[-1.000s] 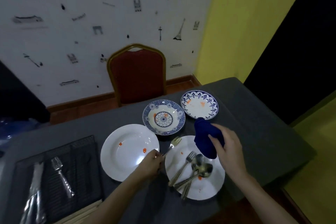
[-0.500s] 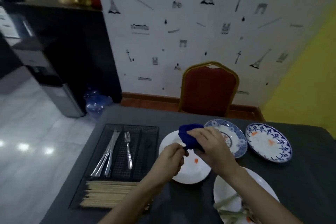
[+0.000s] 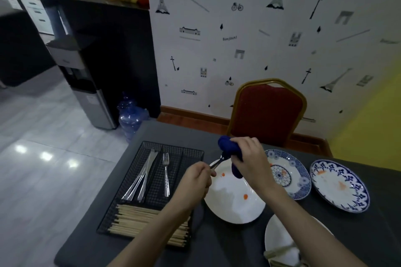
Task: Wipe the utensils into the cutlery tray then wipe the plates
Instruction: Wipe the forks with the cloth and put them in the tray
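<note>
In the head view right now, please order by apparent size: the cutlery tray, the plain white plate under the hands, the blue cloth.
1. cutlery tray, largest.
2. plain white plate, partly hidden by the hands.
3. blue cloth, smallest, bunched in the right hand.

The room is dim and evenly lit, with soft, faint shadows. Bright spots of glare sit on the glossy floor [image 3: 46,156] at left centre. Wide-angle distortion bends the edges, and the lower right corner is slightly blurred.

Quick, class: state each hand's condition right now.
Left hand: closed, pinching the fork by its handle.
Right hand: closed, gripping the blue cloth around the fork's head.
</note>
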Demonstrator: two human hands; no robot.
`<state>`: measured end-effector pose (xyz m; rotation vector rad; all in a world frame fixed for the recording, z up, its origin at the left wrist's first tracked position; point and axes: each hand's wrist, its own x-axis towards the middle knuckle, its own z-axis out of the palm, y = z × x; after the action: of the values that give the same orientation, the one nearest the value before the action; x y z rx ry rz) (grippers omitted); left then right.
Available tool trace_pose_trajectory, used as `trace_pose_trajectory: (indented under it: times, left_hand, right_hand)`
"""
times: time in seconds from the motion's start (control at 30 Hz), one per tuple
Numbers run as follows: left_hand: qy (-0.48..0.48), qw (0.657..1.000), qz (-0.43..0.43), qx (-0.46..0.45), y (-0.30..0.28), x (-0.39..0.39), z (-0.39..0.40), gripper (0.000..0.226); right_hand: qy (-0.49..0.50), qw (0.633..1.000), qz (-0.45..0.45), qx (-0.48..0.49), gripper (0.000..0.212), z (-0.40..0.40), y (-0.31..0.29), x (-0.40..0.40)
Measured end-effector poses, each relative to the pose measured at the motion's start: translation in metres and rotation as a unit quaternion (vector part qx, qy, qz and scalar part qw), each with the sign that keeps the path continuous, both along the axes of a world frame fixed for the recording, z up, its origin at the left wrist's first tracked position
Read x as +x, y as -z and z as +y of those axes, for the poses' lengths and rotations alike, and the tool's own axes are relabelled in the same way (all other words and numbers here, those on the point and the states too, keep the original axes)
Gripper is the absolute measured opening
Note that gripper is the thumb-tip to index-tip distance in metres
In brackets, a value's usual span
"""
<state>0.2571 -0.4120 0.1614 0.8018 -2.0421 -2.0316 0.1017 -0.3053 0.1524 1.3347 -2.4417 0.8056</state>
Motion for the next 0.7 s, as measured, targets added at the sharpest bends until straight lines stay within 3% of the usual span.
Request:
trace_pose_trajectory:
  times: [0.17,0.33,0.47,0.6,0.7]
  left_hand:
    - [0.012,1.000,0.001,0.004,-0.007,-0.006,-0.001,0.023]
    - [0.032,0.999,-0.009,0.013,-0.007,-0.005,-0.001,0.026]
    - [0.042,0.999,-0.011,0.008,-0.009,-0.011,-0.002,0.026]
    - [0.054,0.998,-0.012,0.008,-0.009,-0.008,0.001,0.028]
    - [0.047,0.999,-0.006,0.028,-0.011,-0.011,0.002,0.028]
  right_hand:
    - [-0.100,0.995,0.027,0.007,0.047,0.002,0.003,0.033]
    - [0.028,0.998,-0.053,-0.020,0.042,0.005,0.001,0.006]
    - [-0.069,0.997,-0.025,0.008,0.051,0.016,0.008,0.034]
    - [0.045,0.997,-0.055,-0.029,0.051,0.024,0.011,0.009]
    - [-0.008,0.999,-0.036,-0.020,0.051,0.021,0.010,0.023]
